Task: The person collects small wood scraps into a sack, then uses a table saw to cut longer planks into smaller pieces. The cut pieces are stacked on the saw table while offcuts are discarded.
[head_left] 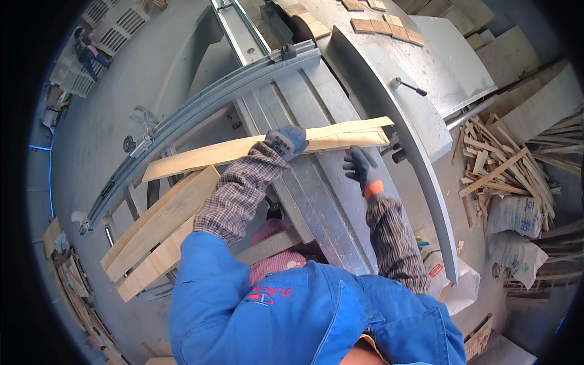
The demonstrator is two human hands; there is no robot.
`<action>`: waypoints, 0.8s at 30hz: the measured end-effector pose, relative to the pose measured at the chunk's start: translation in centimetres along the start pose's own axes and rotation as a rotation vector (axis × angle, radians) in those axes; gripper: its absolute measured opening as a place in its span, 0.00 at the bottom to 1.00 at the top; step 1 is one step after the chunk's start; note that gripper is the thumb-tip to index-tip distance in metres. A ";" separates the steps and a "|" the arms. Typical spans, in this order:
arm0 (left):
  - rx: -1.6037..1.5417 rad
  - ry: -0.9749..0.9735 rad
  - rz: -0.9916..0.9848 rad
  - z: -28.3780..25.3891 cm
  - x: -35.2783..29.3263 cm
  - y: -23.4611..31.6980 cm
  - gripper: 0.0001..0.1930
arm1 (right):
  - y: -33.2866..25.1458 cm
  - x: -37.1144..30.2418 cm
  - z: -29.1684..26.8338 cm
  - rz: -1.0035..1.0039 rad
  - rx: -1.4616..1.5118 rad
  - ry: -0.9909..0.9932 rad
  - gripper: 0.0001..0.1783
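Observation:
A long pale wooden board point(225, 151) lies crosswise over the grooved metal sliding table point(322, 188) of a panel saw. Toward its right end a second thin strip point(353, 126) seems to lie along it. My left hand point(287, 142), in a grey-blue work glove, is closed over the board near its middle. My right hand point(363, 169), gloved with an orange cuff, is just below the board's right end, fingers apart and holding nothing. Whether its fingertips touch the board I cannot tell. Several more boards point(161, 219) rest on the frame at the left.
A long curved-looking metal fence point(401, 121) stands to the right, with a black-handled lever point(410, 87) beyond it. Small wood blocks point(386, 29) lie on the far tabletop. Scrap sticks point(496, 161) and white sacks point(514, 216) are piled at right. Another person point(88, 52) is far left.

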State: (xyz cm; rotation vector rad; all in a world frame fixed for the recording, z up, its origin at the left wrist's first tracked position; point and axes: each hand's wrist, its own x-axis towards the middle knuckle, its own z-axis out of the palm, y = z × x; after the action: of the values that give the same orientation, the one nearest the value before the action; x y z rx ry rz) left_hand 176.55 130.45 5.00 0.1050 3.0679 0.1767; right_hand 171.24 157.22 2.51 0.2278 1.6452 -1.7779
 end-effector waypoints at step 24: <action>-0.050 0.994 -0.390 5.7 -8.0 1.1 0.42 | -11.6 2.2 7.6 -0.350 0.023 0.133 0.11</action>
State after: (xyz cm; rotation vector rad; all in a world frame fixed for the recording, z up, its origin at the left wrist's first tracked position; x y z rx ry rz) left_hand 184.99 131.64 -0.04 -0.8232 3.9329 0.3717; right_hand 165.20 148.78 12.02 0.0714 1.8480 -2.0786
